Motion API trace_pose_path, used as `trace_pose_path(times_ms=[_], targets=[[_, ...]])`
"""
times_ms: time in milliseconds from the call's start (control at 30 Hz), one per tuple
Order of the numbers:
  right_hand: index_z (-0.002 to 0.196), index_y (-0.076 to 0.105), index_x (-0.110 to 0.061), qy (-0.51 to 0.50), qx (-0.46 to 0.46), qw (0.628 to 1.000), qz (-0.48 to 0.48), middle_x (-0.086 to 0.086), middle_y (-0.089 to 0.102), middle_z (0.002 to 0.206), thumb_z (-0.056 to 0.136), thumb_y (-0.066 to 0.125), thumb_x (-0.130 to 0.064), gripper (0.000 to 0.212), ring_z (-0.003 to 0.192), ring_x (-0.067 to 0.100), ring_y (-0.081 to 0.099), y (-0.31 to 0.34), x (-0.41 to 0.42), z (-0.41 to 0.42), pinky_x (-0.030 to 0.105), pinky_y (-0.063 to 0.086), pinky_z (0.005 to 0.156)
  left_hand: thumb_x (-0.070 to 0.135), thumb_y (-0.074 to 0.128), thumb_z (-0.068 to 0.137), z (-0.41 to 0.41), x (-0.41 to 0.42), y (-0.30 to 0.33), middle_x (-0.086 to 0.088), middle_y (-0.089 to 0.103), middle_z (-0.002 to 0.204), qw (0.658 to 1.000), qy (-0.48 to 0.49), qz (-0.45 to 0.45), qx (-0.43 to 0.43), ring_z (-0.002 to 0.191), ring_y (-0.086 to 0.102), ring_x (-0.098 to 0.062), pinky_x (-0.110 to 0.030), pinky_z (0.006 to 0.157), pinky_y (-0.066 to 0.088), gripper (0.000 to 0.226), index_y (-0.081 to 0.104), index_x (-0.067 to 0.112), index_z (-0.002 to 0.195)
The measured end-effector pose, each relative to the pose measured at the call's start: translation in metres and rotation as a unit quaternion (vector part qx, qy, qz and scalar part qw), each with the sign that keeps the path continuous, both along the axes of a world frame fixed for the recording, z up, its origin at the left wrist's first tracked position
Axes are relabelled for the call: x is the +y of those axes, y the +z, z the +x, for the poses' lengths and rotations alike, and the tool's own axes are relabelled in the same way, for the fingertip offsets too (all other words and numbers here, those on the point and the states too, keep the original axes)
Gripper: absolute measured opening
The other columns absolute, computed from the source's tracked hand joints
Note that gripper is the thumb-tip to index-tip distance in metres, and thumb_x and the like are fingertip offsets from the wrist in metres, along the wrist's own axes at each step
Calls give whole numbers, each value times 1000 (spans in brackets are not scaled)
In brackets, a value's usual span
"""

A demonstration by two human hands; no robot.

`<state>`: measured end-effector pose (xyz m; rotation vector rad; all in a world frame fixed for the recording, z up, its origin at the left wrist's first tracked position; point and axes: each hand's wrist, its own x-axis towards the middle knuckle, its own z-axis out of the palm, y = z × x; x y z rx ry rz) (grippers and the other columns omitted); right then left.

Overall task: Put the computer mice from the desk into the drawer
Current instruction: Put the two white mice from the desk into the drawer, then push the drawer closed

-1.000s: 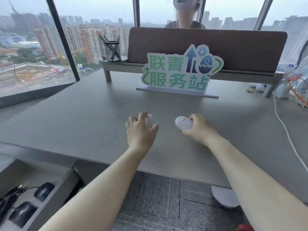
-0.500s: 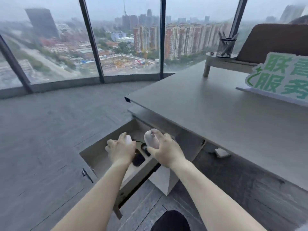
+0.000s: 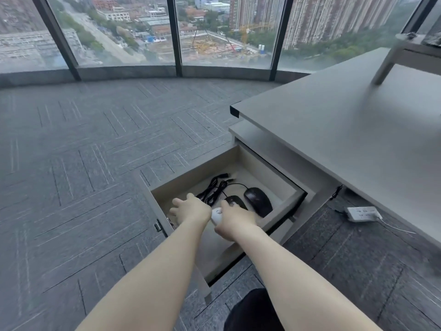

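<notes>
We hold both hands inside the open drawer below the counter's corner. The right hand grips a white mouse by its sides; the left hand's grip is hidden. The shell looks light, rigid and smooth, so side pressure should suffice.

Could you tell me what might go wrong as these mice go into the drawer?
1. The white mouse in the right hand could land on the black mice close beside it.
2. Either hand could snag the loose black cable.
3. The left hand hides whatever it holds, so its placement goes unchecked.
</notes>
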<state>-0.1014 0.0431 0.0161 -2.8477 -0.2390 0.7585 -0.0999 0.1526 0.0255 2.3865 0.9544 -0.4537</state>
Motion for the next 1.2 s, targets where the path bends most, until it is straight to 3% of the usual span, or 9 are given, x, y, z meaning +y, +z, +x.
trace_pose_path(times_ms=[67,167,300,467,633,800,1000,1133,1200], targets=[[138,33,-19,6,9,1000,-15,11,59,117,78,56,-25,65,92,32,65,-11,3,5,34,47,64,18,47,89,7,2,-7,-19,28,140,1000,-3,8,22,125,36,-41,-43,93,44,48,39,12,137],[145,26,-18,11,7,999,-32,13,56,128,78,66,-35,80,103,33,64,-21,7,11,35,45,68,13,53,87,10,3,-16,-21,30,141,997,-8,28,69,125,40,-42,-42,90,45,57,32,10,140],[149,20,-18,28,7,997,-70,18,42,145,82,70,-39,86,116,37,59,-30,15,13,37,44,71,14,60,87,8,4,-27,-23,29,143,991,-25,47,121,133,39,-39,-42,101,46,68,25,4,144],[153,8,-17,36,5,997,-64,17,50,138,81,73,-47,102,118,36,59,-32,15,6,36,43,73,24,47,98,6,3,-16,-22,28,143,985,-86,82,125,136,35,-39,-45,108,42,60,24,-4,146],[129,41,-10,6,-56,998,32,14,61,120,93,51,-36,45,101,34,63,-5,4,-6,34,44,62,15,44,80,12,8,25,-24,43,138,999,-52,5,14,124,49,-38,-41,100,47,55,47,1,134],[99,53,-12,-3,-144,982,126,8,65,99,94,46,-32,22,86,28,58,42,-11,-43,36,47,67,22,41,92,-15,29,63,-19,50,133,973,-77,0,-218,119,52,-39,-45,100,44,44,54,7,131],[115,55,-18,-14,-140,971,191,-1,67,104,92,48,-56,44,94,23,63,51,-12,-115,35,50,73,21,42,96,-93,55,48,-16,43,140,945,19,-63,-321,121,48,-31,-37,91,40,46,45,9,140],[128,50,-19,-37,-122,966,226,0,64,118,83,52,-70,68,107,21,62,36,-11,-159,37,52,82,18,38,96,-129,60,19,-18,39,150,946,105,-137,-274,134,41,-35,-45,106,35,53,37,7,148],[131,48,-21,-48,-112,965,232,0,63,123,79,57,-71,73,108,20,62,25,-9,-171,37,53,83,16,38,94,-140,58,9,-18,51,141,939,112,-201,-255,121,50,-35,-45,102,40,47,48,9,139]])
